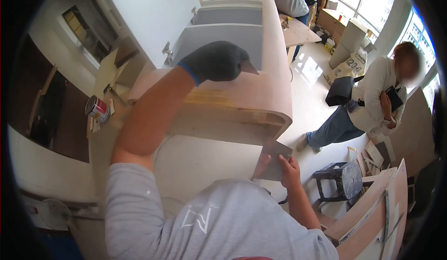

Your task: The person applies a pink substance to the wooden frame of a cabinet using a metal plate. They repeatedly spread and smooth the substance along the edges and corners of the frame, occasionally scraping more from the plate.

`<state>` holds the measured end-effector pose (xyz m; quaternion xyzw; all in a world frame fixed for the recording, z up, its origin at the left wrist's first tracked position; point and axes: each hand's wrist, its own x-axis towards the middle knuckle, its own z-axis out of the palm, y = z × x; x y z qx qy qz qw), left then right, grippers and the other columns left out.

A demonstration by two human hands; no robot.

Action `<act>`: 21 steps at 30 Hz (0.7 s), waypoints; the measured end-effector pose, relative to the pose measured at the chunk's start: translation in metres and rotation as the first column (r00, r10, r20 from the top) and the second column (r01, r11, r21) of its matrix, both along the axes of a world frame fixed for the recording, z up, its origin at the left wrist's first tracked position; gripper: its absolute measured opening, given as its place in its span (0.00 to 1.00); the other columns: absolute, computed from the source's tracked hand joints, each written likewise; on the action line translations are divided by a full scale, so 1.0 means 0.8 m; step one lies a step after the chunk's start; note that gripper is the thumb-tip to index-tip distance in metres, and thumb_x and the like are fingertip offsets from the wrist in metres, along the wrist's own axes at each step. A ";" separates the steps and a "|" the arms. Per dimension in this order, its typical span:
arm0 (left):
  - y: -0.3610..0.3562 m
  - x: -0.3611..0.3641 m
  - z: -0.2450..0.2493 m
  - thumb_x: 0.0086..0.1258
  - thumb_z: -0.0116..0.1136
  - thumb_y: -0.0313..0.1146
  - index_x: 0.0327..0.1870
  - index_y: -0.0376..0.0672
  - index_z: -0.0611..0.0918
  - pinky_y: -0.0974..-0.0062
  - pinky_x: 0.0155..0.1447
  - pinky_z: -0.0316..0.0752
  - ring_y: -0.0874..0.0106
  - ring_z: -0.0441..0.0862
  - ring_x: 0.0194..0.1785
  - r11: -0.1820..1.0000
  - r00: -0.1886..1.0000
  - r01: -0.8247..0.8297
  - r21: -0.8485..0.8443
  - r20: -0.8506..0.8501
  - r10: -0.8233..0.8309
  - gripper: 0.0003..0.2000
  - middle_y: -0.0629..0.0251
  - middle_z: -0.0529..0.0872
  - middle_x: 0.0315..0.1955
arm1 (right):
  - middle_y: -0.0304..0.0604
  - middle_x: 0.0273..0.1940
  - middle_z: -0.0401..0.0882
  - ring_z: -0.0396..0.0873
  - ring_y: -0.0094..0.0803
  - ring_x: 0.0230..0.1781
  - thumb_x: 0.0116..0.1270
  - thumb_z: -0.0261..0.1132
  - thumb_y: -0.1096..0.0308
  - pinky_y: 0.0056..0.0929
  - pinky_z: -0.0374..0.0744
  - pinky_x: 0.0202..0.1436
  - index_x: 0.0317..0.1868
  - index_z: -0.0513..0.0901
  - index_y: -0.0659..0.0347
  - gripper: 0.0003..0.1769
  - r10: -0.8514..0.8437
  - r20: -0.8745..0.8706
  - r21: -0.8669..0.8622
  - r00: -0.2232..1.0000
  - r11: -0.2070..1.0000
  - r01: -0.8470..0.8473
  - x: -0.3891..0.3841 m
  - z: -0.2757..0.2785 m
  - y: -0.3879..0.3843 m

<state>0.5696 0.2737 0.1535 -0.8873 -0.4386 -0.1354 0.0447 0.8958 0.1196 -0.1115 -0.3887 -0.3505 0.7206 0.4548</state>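
Daylight from tall windows [375, 9] falls on a pale, glossy floor [205, 164]; the gloved left hand [215, 61] reaches over the pinkish cabinet [276, 85], wrist bent, fingers closed around a thin scraper [249, 68] near its surface; the right hand [289, 168], held lower, pinches a dark, flat plate [274, 161] below the rounded corner; yellowish streaks mark the cabinet's near end; its compartments [228, 16] show grey walls; a paint can [97, 110] sits leftward, contents unclear.

A renovation site is indicated by the unfinished cabinet [263, 90], a tin [98, 109] left of it, and a stool [345, 177] (flecked with white) and wood offcuts [374, 154] to its right.
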 end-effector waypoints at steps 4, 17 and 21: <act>-0.032 0.015 -0.010 0.56 0.62 0.27 0.39 0.42 0.89 0.57 0.49 0.81 0.51 0.86 0.41 0.997 0.999 0.012 -0.070 -0.039 -0.014 0.10 0.54 0.90 0.36 | 0.41 0.52 0.86 0.83 0.26 0.50 0.78 0.61 0.67 0.28 0.80 0.55 0.58 0.79 0.66 0.14 0.069 -0.031 -0.003 0.997 0.998 -0.070 -0.029 0.014 0.002; -0.289 -0.025 -0.127 0.66 0.60 0.22 0.63 0.37 0.81 0.57 0.67 0.77 0.55 0.82 0.62 0.992 0.839 0.126 -0.016 0.535 -0.098 0.22 0.51 0.84 0.59 | 0.48 0.54 0.84 0.85 0.41 0.51 0.78 0.57 0.62 0.40 0.83 0.57 0.62 0.76 0.66 0.20 -0.010 -0.485 -0.302 0.874 0.940 -0.156 -0.165 0.070 -0.010; -0.306 -0.026 -0.150 0.59 0.64 0.24 0.62 0.38 0.81 0.52 0.70 0.75 0.50 0.80 0.63 0.977 0.858 0.209 0.049 0.471 -0.207 0.25 0.50 0.81 0.61 | 0.50 0.53 0.85 0.86 0.44 0.49 0.79 0.56 0.60 0.44 0.85 0.56 0.62 0.76 0.67 0.21 0.029 -0.494 -0.328 0.869 0.920 -0.217 -0.180 0.092 -0.019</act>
